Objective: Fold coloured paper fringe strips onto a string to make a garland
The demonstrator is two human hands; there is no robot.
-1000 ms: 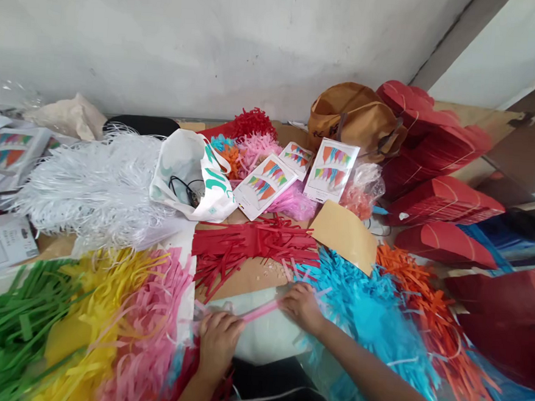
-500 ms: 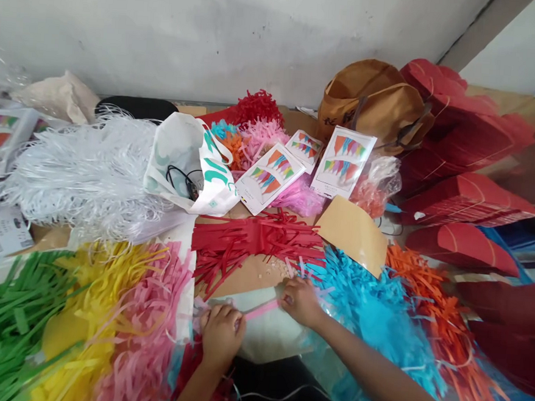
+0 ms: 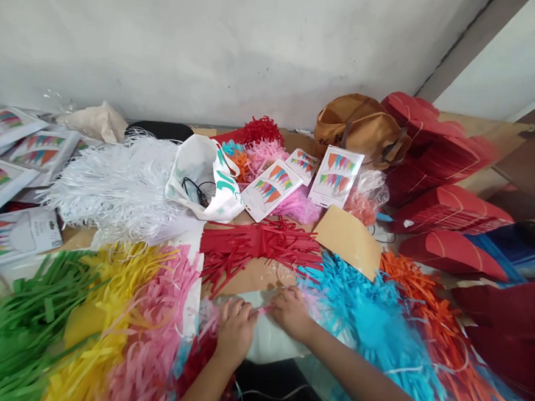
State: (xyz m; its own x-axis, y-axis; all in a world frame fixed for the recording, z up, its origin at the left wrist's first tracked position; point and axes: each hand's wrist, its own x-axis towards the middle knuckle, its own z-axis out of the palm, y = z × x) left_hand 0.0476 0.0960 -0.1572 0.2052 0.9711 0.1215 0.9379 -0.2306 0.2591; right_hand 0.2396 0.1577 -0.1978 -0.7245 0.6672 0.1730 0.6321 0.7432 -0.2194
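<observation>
A short pink paper strip (image 3: 264, 309) lies between my left hand (image 3: 235, 332) and my right hand (image 3: 291, 315), its ends hidden by my fingers. Both hands pinch it above a white padded sheet (image 3: 271, 341). Cut-paper fringe lies in heaps around them. Pink fringe (image 3: 158, 321) and yellow fringe (image 3: 98, 317) lie to the left, with green fringe (image 3: 35, 312) beyond. Blue fringe (image 3: 369, 317) lies on the right, and red fringe (image 3: 259, 246) lies ahead on brown paper (image 3: 248, 275).
Orange fringe (image 3: 436, 334) lies far right. Ahead are a white fringe heap (image 3: 117, 187), a printed tote bag (image 3: 205, 181), bunting packets (image 3: 335, 178), a kraft envelope (image 3: 349, 241), a tan bag (image 3: 359, 127) and stacked red paper pieces (image 3: 450, 210). A wall stands behind.
My hands have drawn closer together, and less of the pink strip shows between them. The view has shifted slightly.
</observation>
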